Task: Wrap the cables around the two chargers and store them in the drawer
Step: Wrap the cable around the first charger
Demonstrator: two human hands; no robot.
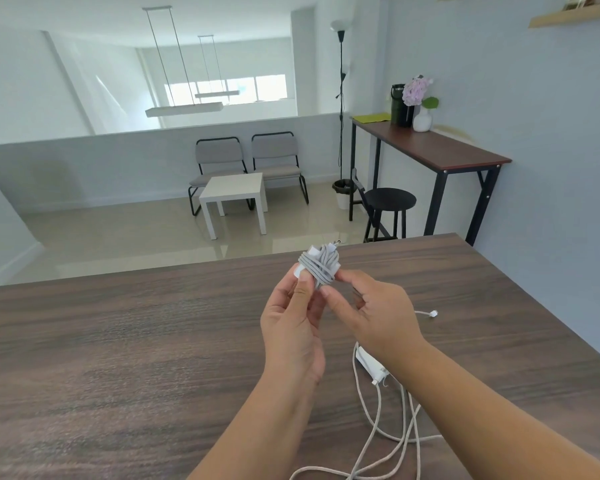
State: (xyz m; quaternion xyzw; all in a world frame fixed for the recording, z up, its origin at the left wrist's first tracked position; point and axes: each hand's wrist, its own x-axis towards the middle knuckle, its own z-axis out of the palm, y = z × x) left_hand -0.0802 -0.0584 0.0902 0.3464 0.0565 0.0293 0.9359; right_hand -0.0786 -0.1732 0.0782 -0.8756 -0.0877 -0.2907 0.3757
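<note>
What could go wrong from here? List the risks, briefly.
1. The wrapped charger is pinched only at fingertips by the left hand and right hand; if the grip slackens, the gray coils may spring loose.
2. The second charger lies under the right forearm with its loose cable sprawled near the wooden table edge; a sweep of the arm could snag it and drag it off.
3. No drawer is visible, so storing means a carry.

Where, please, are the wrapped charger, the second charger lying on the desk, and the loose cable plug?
wrapped charger point(318, 268): head view, on its grey cable coils.
second charger point(369, 362): head view, on its white body.
loose cable plug point(433, 314): head view, on the white connector tip.
</note>
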